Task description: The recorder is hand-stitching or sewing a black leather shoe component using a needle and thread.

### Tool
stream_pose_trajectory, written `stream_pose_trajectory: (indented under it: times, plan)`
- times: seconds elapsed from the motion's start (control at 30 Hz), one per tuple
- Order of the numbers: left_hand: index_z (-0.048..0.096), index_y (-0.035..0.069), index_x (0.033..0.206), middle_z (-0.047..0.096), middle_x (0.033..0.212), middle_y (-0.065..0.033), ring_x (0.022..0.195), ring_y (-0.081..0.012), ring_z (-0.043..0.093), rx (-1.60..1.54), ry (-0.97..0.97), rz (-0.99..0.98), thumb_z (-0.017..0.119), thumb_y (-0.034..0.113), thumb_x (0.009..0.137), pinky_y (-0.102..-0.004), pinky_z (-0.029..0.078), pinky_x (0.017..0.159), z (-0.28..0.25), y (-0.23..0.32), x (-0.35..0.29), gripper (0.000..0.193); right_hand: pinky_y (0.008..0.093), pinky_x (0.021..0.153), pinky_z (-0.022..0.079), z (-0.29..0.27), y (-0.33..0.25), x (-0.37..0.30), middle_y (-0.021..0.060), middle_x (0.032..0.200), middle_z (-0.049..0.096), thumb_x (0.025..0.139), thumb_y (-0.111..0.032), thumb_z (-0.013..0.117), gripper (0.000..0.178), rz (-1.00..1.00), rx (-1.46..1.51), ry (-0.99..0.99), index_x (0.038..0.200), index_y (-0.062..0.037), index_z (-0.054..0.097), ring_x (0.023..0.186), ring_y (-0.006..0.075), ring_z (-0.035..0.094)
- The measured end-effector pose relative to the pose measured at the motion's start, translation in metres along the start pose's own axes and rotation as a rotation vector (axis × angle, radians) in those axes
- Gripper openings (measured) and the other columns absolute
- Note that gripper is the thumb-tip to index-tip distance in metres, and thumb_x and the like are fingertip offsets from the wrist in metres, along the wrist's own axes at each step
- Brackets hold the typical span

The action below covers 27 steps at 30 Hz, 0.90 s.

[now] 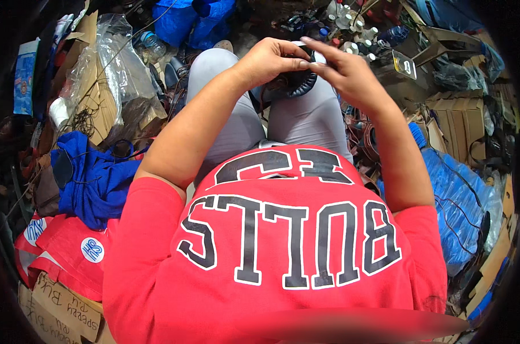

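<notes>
A black shoe (303,87) with a ribbed, curved edge rests between my knees, partly covered by my hands. My left hand (274,62) is closed over its top, with the thumb and fingers pinched together. My right hand (347,71) meets it from the other side, slightly blurred, its thumb and forefinger curled round a small white piece (319,57). What that piece is, I cannot make out. Both forearms reach forward over grey trousers (217,109).
Small bottles with white caps (357,37) crowd the far side beyond my right hand. A blue plastic bag (194,20) lies ahead. Clear plastic and cardboard (96,74) heap up at left, near a blue cloth (93,178). Blue plastic-wrapped material (452,200) lies at right.
</notes>
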State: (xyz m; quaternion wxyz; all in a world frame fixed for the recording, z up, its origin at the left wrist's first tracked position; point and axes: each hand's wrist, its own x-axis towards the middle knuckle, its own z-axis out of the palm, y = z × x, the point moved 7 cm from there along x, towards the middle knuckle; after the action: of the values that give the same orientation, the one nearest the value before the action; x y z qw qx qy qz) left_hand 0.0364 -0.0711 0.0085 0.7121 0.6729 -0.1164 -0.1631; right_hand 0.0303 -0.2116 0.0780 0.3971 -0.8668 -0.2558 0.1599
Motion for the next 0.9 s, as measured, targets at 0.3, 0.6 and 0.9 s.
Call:
stream_pose_trajectory:
  times: [0.3,0.6,0.9]
  plan:
    - [0.073,0.001,0.098,0.07,0.087,-0.0008,0.079,-0.0052,0.062,-0.061,0.117,-0.037,0.071,0.013,0.088,-0.0202,0.05,0.072,-0.007,-0.017,-0.024,0.016,0.0292,0.064,0.045,0.017,0.034,0.019,0.0056,0.074,0.063,0.092,-0.018,0.066,0.017,-0.014,-0.044,-0.033,0.094,-0.001,0.063,0.069,0.0103,0.052]
    - [0.073,0.002,0.098,0.07,0.088,-0.0029,0.08,-0.0084,0.062,-0.061,0.191,-0.046,0.071,0.013,0.087,-0.023,0.05,0.073,-0.003,-0.023,-0.03,0.015,0.0287,0.063,0.043,0.021,0.056,0.016,0.0039,0.07,0.058,0.095,-0.021,0.063,0.022,0.006,0.072,-0.025,0.085,-0.0016,0.061,0.068,0.0113,0.05]
    - [0.068,0.01,0.098,0.06,0.103,-0.0103,0.098,-0.0288,0.057,0.839,0.313,0.419,0.087,0.032,0.062,-0.0372,0.047,0.083,0.022,0.026,-0.062,0.046,0.024,0.061,0.041,0.019,0.069,0.013,-0.0011,0.071,0.059,0.082,-0.041,0.075,0.04,0.231,0.186,-0.05,0.083,-0.0021,0.068,0.069,0.0062,0.05]
